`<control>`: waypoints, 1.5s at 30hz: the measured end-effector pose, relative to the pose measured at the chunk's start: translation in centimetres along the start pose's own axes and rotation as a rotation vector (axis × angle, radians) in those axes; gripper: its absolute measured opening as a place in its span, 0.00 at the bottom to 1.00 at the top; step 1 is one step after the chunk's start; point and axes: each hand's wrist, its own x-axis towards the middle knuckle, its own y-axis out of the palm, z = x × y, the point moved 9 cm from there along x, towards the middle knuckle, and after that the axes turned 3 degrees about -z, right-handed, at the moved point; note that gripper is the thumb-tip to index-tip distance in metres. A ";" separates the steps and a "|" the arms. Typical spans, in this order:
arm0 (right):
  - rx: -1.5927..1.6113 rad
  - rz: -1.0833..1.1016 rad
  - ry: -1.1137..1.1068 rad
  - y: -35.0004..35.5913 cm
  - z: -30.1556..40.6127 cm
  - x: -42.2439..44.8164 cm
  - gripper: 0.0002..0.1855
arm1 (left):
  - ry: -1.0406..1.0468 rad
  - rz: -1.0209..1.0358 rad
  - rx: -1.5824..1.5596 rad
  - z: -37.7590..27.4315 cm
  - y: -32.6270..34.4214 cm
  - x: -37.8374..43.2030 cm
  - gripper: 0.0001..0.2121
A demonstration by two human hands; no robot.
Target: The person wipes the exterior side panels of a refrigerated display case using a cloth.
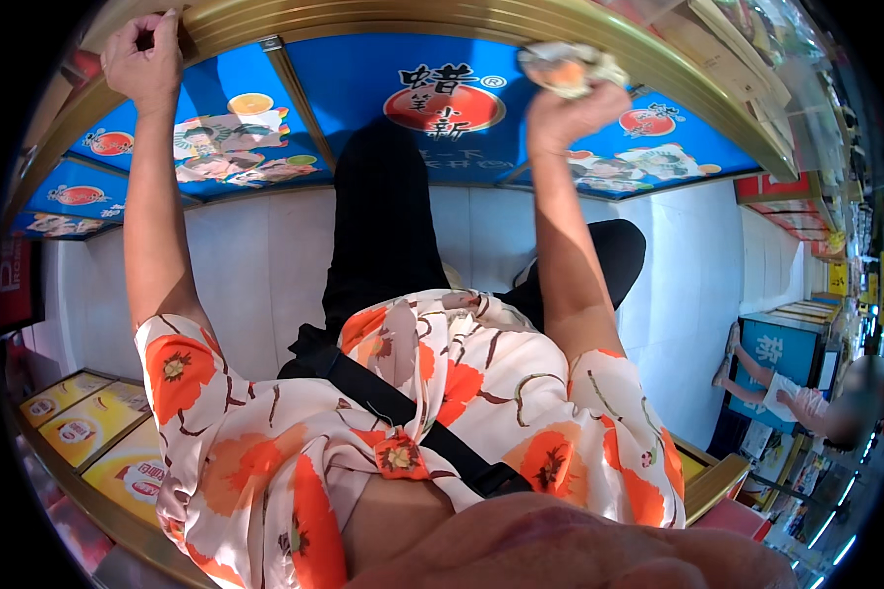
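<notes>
My right hand (578, 110) grips a small crumpled snack packet (560, 68), whitish and clear with an orange patch, blurred. It is held close to the gold-coloured rim (383, 16) of a display counter. My left hand (144, 62) is at the far left end of that rim, fingers curled and thumb bent round to them. Whether anything is between those fingers, I cannot tell. Below the rim, the counter's front carries blue printed panels (479, 158) with red ovals and cartoon figures.
Behind me runs another gold-edged counter with yellow panels (74, 434). Cardboard boxes (714, 51) and clear-wrapped goods stand at upper right. Further right, a person (788, 397) stands beside a blue counter (770, 353) bearing writing. Pale floor tiles (663, 280) lie between the counters.
</notes>
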 end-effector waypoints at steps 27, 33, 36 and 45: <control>0.336 0.439 -0.599 3.6 10.5 -3.1 0.07 | 0.191 -0.172 0.229 1.8 0.4 -1.1 0.07; 0.101 0.468 -0.524 1.4 2.1 -1.6 0.09 | 0.213 -0.152 0.251 2.5 0.3 -0.9 0.07; -0.119 0.381 -0.393 -1.9 -4.0 1.6 0.23 | 0.198 -0.165 0.258 2.7 0.0 -1.2 0.07; -0.019 0.731 -0.563 -0.4 0.7 -3.1 0.11 | 0.140 -0.174 0.237 3.4 0.4 -1.3 0.07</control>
